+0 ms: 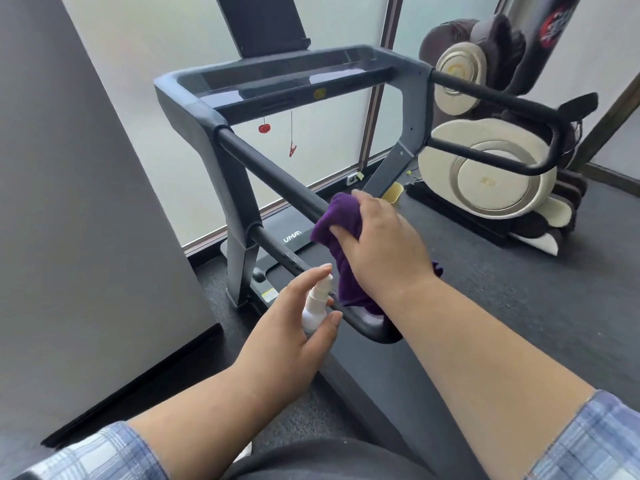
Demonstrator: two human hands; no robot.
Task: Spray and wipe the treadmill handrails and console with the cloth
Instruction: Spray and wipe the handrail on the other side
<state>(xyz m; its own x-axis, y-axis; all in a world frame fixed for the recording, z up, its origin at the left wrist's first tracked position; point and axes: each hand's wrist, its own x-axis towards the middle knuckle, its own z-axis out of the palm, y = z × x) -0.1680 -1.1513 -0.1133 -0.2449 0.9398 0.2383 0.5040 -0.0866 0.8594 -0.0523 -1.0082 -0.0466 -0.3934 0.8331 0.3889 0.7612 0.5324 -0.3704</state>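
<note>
The treadmill's left handrail [273,176] runs as a black bar from the grey console frame [277,77] down toward me. My right hand [381,244] grips a purple cloth [341,216] wrapped over that bar near its lower end. Just below it, my left hand [294,323] holds a small white spray bottle [317,303] upright, with the index finger on the nozzle top. The right handrail [491,98] loops at the right. A dark screen [263,22] stands above the console.
A tall grey cabinet [79,202] stands close at the left. A beige and brown massage chair [491,140] sits behind the right handrail. A red safety clip [292,152] hangs under the console. The treadmill belt [485,289] lies below, frosted windows behind.
</note>
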